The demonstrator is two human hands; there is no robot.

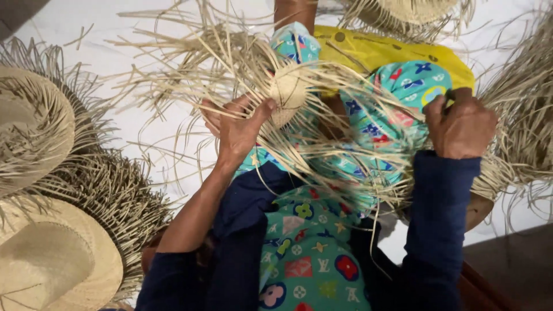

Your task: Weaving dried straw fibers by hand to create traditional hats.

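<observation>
Head view: left hand pinching strands beside woven straw disc over lap; right hand clenched on loose straw strands. Best kept taut, evenly fanned. Finished hats stacked left.

Navy sleeves, teal patterned trousers

White tiled floor carries everything. Left side: stack of unfinished straw hats lying directly on it, loose fringes fanned outward (overlapping each other, exact count unclear). Top edge: another woven straw piece, partly cut off by the frame. Right edge: a bundle of loose straw strands spread on the tiles. Bottom right: a dark wooden edge borders the floor.
</observation>
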